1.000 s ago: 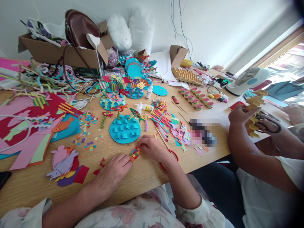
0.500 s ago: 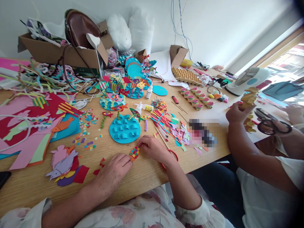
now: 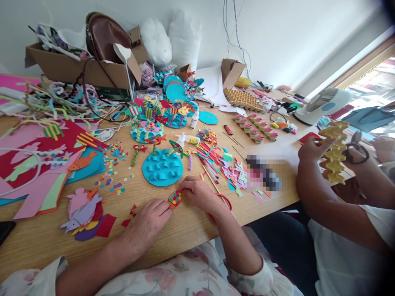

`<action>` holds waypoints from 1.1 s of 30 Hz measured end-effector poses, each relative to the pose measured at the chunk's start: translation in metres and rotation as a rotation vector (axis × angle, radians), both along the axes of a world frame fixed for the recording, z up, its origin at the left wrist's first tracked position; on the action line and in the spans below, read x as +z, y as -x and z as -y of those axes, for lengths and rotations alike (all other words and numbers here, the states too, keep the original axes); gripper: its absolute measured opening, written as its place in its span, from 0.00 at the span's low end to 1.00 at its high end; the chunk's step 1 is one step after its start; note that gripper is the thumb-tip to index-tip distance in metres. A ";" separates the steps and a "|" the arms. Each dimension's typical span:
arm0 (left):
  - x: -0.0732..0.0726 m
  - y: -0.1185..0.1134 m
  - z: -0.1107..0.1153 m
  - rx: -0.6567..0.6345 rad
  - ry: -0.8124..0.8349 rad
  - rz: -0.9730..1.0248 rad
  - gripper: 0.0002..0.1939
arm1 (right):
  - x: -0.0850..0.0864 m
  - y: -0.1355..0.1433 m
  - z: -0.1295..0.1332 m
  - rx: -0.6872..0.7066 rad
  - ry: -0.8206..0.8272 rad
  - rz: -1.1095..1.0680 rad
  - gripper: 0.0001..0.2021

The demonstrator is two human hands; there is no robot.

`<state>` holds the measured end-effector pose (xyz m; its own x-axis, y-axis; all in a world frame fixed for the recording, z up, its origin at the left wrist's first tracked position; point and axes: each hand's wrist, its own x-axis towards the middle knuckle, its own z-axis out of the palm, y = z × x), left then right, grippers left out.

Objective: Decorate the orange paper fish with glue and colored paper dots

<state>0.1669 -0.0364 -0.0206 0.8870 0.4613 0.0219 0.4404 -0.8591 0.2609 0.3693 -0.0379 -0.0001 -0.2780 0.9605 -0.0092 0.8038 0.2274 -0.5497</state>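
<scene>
A small orange paper fish (image 3: 175,199) covered in colored dots lies on the table between my hands. My left hand (image 3: 150,220) rests on the wood, its closed fingers holding the fish's lower left end. At the upper right end, my right hand (image 3: 197,192) pinches the edge with bent fingers. Just beyond is a round turquoise base (image 3: 162,167) with rows of raised paper loops. Under my right wrist lie red-handled scissors (image 3: 226,200), partly hidden. Red paper scraps (image 3: 132,210) sit beside my left hand.
Paper fish cutouts (image 3: 80,213) are piled at left. Glue bottles (image 3: 194,119) and finished fish pieces stand behind the base. Paper strips (image 3: 206,158) and scraps (image 3: 236,172) spread rightward. A co-worker at right holds an egg carton (image 3: 335,152) and black scissors (image 3: 357,150).
My hands and the paper fish stay almost in place. At right, the co-worker has turned the egg carton so more of its face shows, and the black scissors have shifted.
</scene>
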 end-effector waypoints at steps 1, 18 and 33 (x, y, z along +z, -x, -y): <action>0.000 0.000 0.000 0.001 0.003 -0.009 0.11 | 0.000 0.000 0.000 0.000 -0.001 -0.002 0.15; 0.004 -0.001 0.000 0.001 0.025 0.002 0.11 | 0.002 0.001 -0.002 -0.062 0.005 -0.018 0.14; 0.001 0.001 0.001 0.024 0.030 0.026 0.12 | 0.000 0.000 -0.001 -0.018 0.001 -0.009 0.13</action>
<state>0.1663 -0.0375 -0.0195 0.8750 0.4832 0.0307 0.4533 -0.8399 0.2984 0.3689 -0.0367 -0.0002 -0.2608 0.9654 -0.0075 0.8029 0.2126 -0.5569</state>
